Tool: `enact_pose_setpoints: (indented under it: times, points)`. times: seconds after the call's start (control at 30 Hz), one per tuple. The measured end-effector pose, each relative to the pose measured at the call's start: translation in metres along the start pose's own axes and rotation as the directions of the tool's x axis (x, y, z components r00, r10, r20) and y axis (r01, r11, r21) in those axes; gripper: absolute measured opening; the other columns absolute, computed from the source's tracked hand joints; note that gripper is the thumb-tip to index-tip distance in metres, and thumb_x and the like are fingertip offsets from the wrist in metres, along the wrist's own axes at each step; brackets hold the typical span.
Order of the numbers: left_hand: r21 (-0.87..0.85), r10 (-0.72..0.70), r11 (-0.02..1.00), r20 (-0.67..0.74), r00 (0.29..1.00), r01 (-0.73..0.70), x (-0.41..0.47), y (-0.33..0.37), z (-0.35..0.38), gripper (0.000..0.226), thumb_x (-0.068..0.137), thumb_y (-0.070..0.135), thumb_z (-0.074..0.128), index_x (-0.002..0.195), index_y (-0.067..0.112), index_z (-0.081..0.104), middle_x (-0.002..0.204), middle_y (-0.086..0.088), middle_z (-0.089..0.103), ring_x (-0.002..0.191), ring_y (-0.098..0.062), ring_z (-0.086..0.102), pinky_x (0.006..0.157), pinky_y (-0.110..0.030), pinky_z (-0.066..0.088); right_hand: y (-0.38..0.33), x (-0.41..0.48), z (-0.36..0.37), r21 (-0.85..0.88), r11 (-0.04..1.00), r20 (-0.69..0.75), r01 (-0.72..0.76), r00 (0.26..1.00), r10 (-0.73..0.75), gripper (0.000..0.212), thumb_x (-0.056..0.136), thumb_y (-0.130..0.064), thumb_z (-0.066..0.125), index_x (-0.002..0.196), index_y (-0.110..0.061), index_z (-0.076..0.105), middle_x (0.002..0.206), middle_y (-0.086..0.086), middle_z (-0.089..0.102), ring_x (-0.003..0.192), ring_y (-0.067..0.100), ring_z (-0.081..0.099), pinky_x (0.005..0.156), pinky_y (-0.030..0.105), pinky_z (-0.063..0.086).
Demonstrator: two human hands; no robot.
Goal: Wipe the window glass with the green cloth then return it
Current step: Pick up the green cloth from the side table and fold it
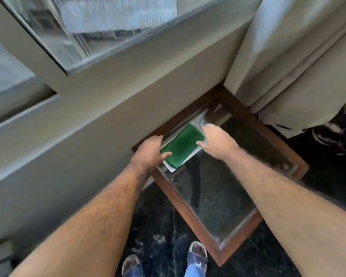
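A folded green cloth (183,145) lies on a white sheet (171,167) at the near-wall corner of a glass-topped wooden table (190,214). My left hand (148,153) rests at the cloth's left end, thumb touching its edge. At the right end, my right hand (216,141) has its fingers spread, fingertips on the cloth. Neither hand has lifted it. The window glass (100,27) is above, at the top left, in a pale frame.
A cream curtain (288,56) hangs at the right, down to the table's far corner. Below the window runs a pale wall (88,120). The floor (158,226) is dark marble, with my sandalled feet at the bottom edge.
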State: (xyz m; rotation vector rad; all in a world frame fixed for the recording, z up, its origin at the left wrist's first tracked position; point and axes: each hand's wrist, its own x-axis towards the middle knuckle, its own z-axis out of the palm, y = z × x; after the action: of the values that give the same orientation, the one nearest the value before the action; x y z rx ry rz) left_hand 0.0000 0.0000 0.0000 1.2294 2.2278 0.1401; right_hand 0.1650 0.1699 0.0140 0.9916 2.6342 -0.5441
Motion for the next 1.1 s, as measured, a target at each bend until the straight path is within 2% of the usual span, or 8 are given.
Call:
enact_pose_setpoints:
  times: [0.2,0.4,0.5,0.63,0.7,0.87,1.03,1.1]
  points:
    - [0.041,-0.097,0.995,0.015,0.995,0.096,0.048,-0.017,0.080,0.042,0.100,0.033,0.067,0.129,0.003,0.065,0.131,-0.017,0.067,0.124,-0.034,0.064,0.105,-0.038,0.050,0.018,0.060,0.065,0.037,0.978,-0.017,-0.205,0.978,0.206,0.044,0.099,-0.036,0.067,0.123,0.000,0.067,0.120,0.023,0.072,0.118,0.038,0.068,0.100,0.041,0.057]
    - [0.123,-0.138,0.982,-0.035,0.990,0.142,0.079,-0.015,0.117,0.030,0.102,0.013,0.060,0.127,-0.002,0.065,0.127,-0.022,0.066,0.117,-0.036,0.067,0.100,-0.040,0.056,0.026,0.091,0.102,-0.003,0.977,0.041,-0.213,0.976,0.213,0.050,0.097,-0.035,0.073,0.131,0.001,0.064,0.127,0.022,0.070,0.121,0.038,0.066,0.105,0.042,0.057]
    - [0.185,-0.126,0.974,-0.048,0.991,0.133,0.087,-0.013,0.132,0.033,0.098,0.002,0.066,0.130,-0.004,0.062,0.126,-0.020,0.064,0.119,-0.034,0.062,0.099,-0.039,0.056,0.028,0.099,0.116,0.020,0.968,0.014,-0.250,0.968,0.250,0.050,0.091,-0.028,0.080,0.129,-0.001,0.061,0.122,0.019,0.068,0.115,0.035,0.067,0.100,0.042,0.058]
    - [0.240,-0.134,0.960,-0.072,0.988,0.148,0.092,-0.009,0.145,0.038,0.088,-0.011,0.070,0.126,-0.006,0.063,0.121,-0.020,0.066,0.117,-0.035,0.063,0.099,-0.043,0.059,0.031,0.105,0.137,0.007,0.958,-0.042,-0.287,0.957,0.287,0.054,0.091,-0.014,0.079,0.138,-0.001,0.054,0.131,0.019,0.059,0.123,0.034,0.057,0.105,0.043,0.053]
    - [0.225,-0.155,0.959,-0.085,0.984,0.171,0.097,-0.009,0.147,0.035,0.088,-0.012,0.070,0.122,-0.005,0.064,0.118,-0.020,0.069,0.113,-0.036,0.064,0.095,-0.043,0.058,0.032,0.108,0.146,0.031,0.946,-0.054,-0.321,0.945,0.323,0.040,0.097,-0.008,0.069,0.134,0.000,0.057,0.131,0.020,0.058,0.123,0.036,0.056,0.105,0.046,0.052]
    - [0.167,-0.199,0.963,-0.075,0.977,0.209,0.106,-0.013,0.148,0.025,0.094,-0.002,0.070,0.119,-0.002,0.067,0.115,-0.019,0.071,0.109,-0.033,0.069,0.093,-0.040,0.060,0.034,0.113,0.151,0.024,0.938,-0.097,-0.347,0.933,0.347,0.031,0.094,-0.011,0.075,0.124,-0.006,0.068,0.124,0.014,0.060,0.119,0.033,0.057,0.102,0.046,0.055]
    - [0.119,-0.258,0.957,-0.052,0.965,0.263,0.113,-0.011,0.143,0.021,0.097,0.004,0.069,0.117,0.004,0.070,0.119,-0.016,0.071,0.112,-0.030,0.068,0.092,-0.038,0.060,0.032,0.103,0.153,0.097,0.936,-0.111,-0.340,0.930,0.349,0.030,0.100,-0.010,0.061,0.129,-0.017,0.061,0.119,0.018,0.063,0.111,0.039,0.060,0.096,0.047,0.054]
    - [0.038,-0.276,0.960,-0.063,0.959,0.279,0.112,-0.010,0.140,0.020,0.096,0.007,0.070,0.115,0.005,0.072,0.118,-0.014,0.073,0.107,-0.027,0.070,0.092,-0.035,0.060,0.032,0.099,0.148,0.179,0.917,-0.084,-0.356,0.923,0.375,0.032,0.096,-0.009,0.065,0.126,-0.015,0.056,0.118,0.019,0.066,0.109,0.040,0.064,0.095,0.049,0.058]
